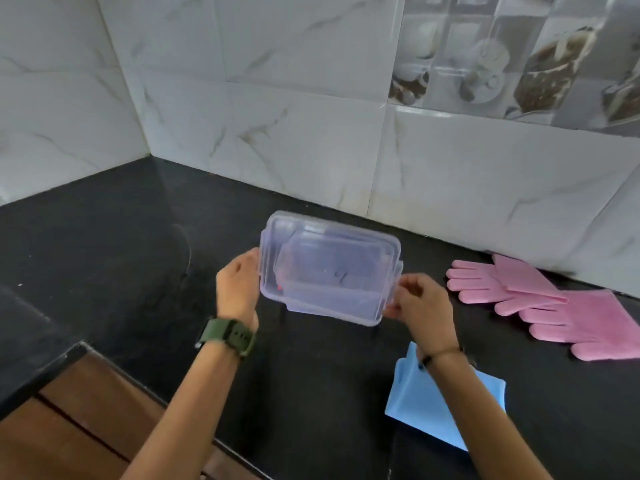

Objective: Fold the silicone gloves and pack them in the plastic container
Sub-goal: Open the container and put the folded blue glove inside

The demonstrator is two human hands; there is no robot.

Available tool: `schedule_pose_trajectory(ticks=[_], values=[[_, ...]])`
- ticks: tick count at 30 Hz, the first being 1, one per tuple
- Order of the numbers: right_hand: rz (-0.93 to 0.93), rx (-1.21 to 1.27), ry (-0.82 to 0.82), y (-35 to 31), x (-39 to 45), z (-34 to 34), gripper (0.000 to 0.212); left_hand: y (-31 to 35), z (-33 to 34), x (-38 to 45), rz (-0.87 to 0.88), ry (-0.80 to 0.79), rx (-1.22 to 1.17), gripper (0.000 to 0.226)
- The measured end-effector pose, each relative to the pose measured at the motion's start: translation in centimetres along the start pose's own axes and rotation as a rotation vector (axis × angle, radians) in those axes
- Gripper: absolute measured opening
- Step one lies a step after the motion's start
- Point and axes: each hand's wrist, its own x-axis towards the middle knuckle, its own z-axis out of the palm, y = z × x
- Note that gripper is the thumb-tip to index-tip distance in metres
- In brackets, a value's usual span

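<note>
A clear plastic container (pixel 329 268) with its lid on is tilted up off the black counter, its lid facing me. My left hand (pixel 239 289) grips its left end and my right hand (pixel 420 306) grips its right end by the clip. Two pink silicone gloves (pixel 561 306) lie flat and overlapping on the counter to the right, fingers pointing left. A blue silicone piece (pixel 433 407) lies under my right forearm, partly hidden.
The black counter (pixel 138 258) runs into a corner with white marble-look wall tiles (pixel 277 116) behind and to the left. A brown wooden floor or cabinet front (pixel 86 427) shows below the counter's front edge at the lower left.
</note>
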Motion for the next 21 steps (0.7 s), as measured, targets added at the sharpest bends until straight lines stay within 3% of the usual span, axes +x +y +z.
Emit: schedule_pose_trajectory(ticks=[2,4,8,12,17,19,21], values=[[0.033,0.09,-0.072,1.8,-3.3,0.2,0.02,-1.3,-3.0,-1.4,-0.134,-0.009,-0.217,0.029],[0.084,0.109,-0.123,3.5,-5.8,0.9,0.025,-2.9,-5.6,-2.0,-0.239,-0.011,-0.262,0.034],[0.208,0.168,-0.128,5.7,-7.9,2.6,0.025,-5.3,-7.8,-2.8,-0.334,0.004,-0.184,0.038],[0.249,0.098,-0.184,6.2,-8.4,3.5,0.025,-5.7,-8.0,-3.2,-0.383,0.023,0.066,0.032],[0.171,0.002,-0.307,4.9,-9.1,2.0,0.034,-3.7,-5.4,-4.5,-0.218,0.038,0.447,0.026],[0.054,-0.08,-0.236,4.1,-9.5,-0.1,0.027,-2.4,-3.1,-6.3,-0.119,-0.089,0.425,0.022],[-0.039,-0.137,-0.045,3.6,-9.8,-3.4,0.019,-1.4,0.1,-8.8,-0.061,-0.326,0.413,0.017]])
